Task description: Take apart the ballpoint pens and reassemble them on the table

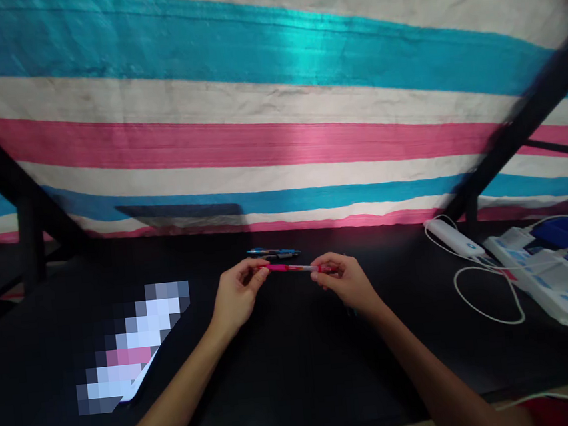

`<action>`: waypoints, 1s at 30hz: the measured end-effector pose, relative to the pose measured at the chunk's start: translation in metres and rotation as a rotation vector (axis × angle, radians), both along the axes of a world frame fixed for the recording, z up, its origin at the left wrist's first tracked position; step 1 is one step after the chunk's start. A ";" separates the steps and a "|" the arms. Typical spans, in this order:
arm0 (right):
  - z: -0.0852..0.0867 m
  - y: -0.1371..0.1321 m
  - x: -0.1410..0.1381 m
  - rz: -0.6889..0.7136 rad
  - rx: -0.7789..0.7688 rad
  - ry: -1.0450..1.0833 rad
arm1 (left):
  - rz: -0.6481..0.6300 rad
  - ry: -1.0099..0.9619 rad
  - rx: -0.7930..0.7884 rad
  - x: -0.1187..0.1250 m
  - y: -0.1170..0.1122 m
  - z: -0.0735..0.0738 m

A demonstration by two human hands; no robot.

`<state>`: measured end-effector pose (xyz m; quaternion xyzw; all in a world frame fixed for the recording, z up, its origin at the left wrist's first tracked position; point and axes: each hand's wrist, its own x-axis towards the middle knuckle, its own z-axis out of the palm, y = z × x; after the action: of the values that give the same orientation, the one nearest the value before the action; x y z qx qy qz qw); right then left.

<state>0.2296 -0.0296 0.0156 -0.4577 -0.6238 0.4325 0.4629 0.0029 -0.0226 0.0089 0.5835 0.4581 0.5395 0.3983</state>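
Note:
A pink-and-clear pen (289, 267) is stretched level between my two hands, just above the black table. My left hand (238, 294) pinches its pink end between thumb and fingers. At the clear end with red parts, my right hand (345, 279) grips it the same way, and its fingers partly cover that end. Behind the pink pen lies a blue pen (274, 253), close to my left fingertips; whether it is one pen or two side by side I cannot tell. A small dark teal thing (352, 311) peeks out below my right hand, mostly hidden.
A lit, pixelated phone-like screen (140, 340) lies on the black table (291, 386) at left. To the right are a white power bank (452, 238), a white power strip (546, 281) with plugs and a looping white cable (522, 314). A striped sheet (276, 133) hangs behind, between dark bars.

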 end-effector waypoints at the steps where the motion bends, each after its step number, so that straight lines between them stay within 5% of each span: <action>1: 0.000 0.000 0.000 0.002 -0.015 -0.002 | 0.000 0.001 0.002 0.000 0.000 0.000; 11: 0.003 -0.004 -0.001 0.124 -0.122 0.135 | 0.023 0.122 0.105 -0.002 -0.003 0.000; 18: -0.003 0.002 0.000 0.169 -0.382 0.417 | 0.045 0.344 0.404 0.003 -0.015 0.006; 25: 0.009 -0.002 0.003 0.038 -0.047 0.293 | -0.185 0.211 0.038 0.003 -0.008 0.008; 30: 0.012 -0.005 0.002 0.036 0.055 0.212 | -0.348 0.040 -0.173 0.001 -0.008 0.010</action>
<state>0.2312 -0.0348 0.0275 -0.3853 -0.5909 0.4696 0.5309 0.0040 -0.0308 0.0188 0.6279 0.4029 0.4094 0.5252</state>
